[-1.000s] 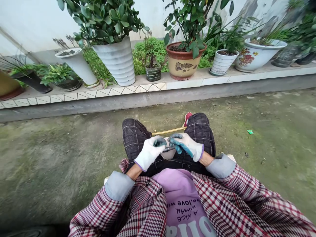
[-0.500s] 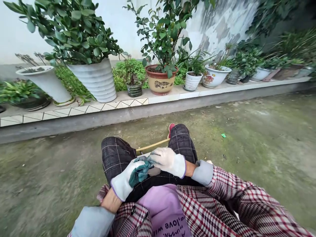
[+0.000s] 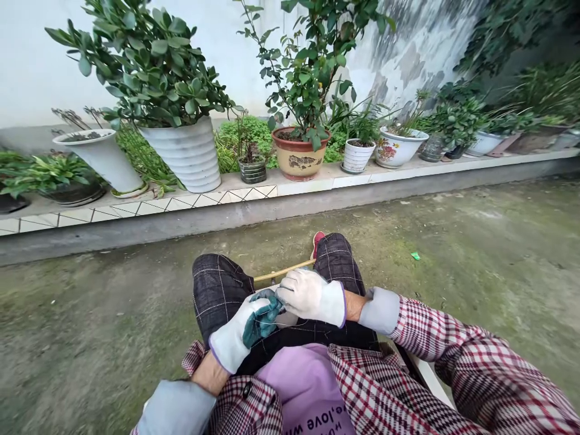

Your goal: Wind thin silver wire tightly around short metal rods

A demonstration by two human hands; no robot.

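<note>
Both hands wear white knit gloves with green coated palms and meet over my lap, between the knees. My left hand [image 3: 254,323] is closed, palm side partly up, with its fingers curled. A thin pale wire or thread [image 3: 290,325] loops out beside its fingers. Over the left fingertips, my right hand [image 3: 308,296] is closed with its back upward, and its fingertips are hidden. A greyish rounded thing [image 3: 286,319] shows just under the hands; its kind is unclear. Beyond them, a yellow strip or stick [image 3: 283,271] spans between the knees.
A low ledge [image 3: 254,194] runs across ahead, bearing potted plants, among them a white ribbed pot [image 3: 185,154] and a brown-rimmed pot [image 3: 301,160]. A green scrap [image 3: 415,256] lies on the mossy concrete ground [image 3: 489,260]. A red shoe [image 3: 317,241] shows past my knee.
The view has turned slightly, so the scene sits a little further right and lower. Both hands stay together over the lap, with little change in their grip.
</note>
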